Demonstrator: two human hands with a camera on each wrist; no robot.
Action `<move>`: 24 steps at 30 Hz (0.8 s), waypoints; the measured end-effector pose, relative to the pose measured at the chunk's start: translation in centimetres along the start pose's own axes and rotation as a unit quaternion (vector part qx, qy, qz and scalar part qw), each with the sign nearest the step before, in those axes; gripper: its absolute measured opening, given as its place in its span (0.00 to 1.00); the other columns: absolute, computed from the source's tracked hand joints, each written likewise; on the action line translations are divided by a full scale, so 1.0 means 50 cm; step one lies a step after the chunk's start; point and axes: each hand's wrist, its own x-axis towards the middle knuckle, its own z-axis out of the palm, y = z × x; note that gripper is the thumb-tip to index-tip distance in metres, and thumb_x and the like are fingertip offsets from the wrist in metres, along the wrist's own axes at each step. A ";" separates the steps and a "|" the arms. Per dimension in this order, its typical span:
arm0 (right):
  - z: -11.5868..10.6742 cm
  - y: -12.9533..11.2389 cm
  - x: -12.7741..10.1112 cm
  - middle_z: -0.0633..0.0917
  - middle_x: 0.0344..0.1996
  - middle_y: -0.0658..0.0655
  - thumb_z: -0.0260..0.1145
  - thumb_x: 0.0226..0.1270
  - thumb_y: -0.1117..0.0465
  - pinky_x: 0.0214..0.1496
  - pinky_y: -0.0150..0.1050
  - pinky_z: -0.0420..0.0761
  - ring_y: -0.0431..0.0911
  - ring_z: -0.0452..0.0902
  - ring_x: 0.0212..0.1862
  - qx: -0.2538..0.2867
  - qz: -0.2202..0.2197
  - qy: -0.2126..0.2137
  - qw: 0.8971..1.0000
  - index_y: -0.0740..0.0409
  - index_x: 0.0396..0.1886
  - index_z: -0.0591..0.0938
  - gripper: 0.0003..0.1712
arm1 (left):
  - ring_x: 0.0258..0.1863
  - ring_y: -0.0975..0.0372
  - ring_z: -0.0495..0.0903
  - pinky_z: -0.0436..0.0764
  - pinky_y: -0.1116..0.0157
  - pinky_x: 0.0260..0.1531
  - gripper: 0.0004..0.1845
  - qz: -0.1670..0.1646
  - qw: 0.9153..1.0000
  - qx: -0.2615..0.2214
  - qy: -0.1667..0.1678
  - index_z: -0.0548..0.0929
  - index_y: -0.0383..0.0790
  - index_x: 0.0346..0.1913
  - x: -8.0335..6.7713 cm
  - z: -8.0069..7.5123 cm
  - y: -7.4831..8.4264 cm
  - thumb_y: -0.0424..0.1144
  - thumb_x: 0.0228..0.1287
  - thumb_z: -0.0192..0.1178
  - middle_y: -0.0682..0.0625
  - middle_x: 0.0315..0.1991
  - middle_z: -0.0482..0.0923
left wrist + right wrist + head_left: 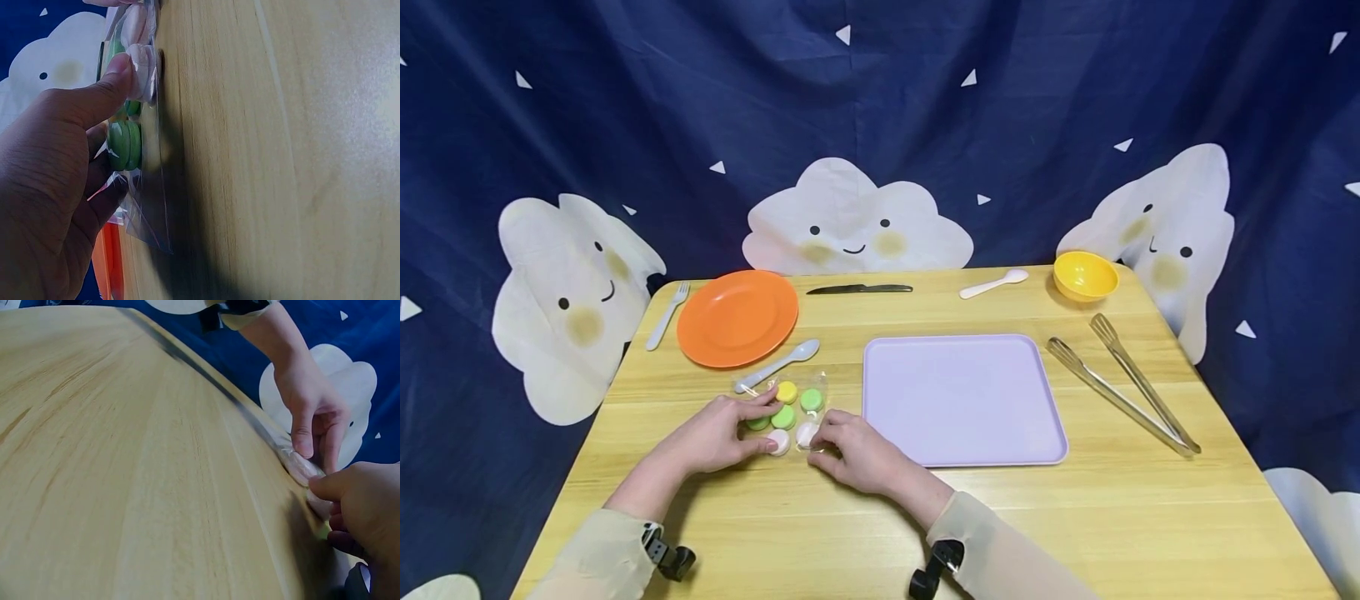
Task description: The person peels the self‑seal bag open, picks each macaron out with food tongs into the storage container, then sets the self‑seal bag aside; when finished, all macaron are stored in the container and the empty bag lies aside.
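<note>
Clear plastic bag point(784, 410) of small round sweets lay near the table's point(880, 517) front-left edge — left hand point(713, 437) pinching one side, right hand point(857, 454) pinching its near corner. Judged step: opening the bag; next needs a firm pull apart. Lilac tray point(962, 400) just right, white spoon point(777, 364) touching behind — neither obstructed.

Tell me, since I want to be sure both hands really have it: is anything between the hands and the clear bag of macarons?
Nothing visible. The left hand and the right hand both already touch the bag of macarons on the table, fingers directly on the plastic.
</note>
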 end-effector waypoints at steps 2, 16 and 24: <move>0.000 -0.001 0.000 0.83 0.38 0.47 0.73 0.74 0.59 0.47 0.22 0.76 0.35 0.77 0.41 -0.008 -0.008 -0.004 1.000 0.55 0.44 0.91 0.06 | 0.75 0.48 0.67 0.68 0.44 0.72 0.35 0.002 1.000 -0.001 0.001 0.82 0.41 0.69 0.000 0.000 -0.001 0.51 0.62 0.79 0.46 0.75 0.68; -0.002 -0.007 0.002 0.82 0.43 0.48 0.63 0.82 0.60 0.59 0.29 0.79 0.37 0.78 0.49 -0.022 0.016 -0.043 0.999 0.54 0.44 0.86 0.07 | 0.73 0.48 0.69 0.69 0.45 0.72 0.35 0.008 1.000 0.001 0.008 0.82 0.40 0.69 -0.002 0.002 -0.003 0.51 0.61 0.79 0.45 0.74 0.70; -0.004 -0.003 -0.001 0.80 0.42 0.47 0.63 0.83 0.59 0.54 0.27 0.79 0.35 0.76 0.45 0.009 0.024 -0.026 0.999 0.54 0.44 0.83 0.06 | 0.73 0.50 0.69 0.69 0.46 0.72 0.35 -0.004 1.000 -0.003 0.005 0.82 0.42 0.69 -0.001 0.002 -0.002 0.52 0.61 0.79 0.47 0.74 0.70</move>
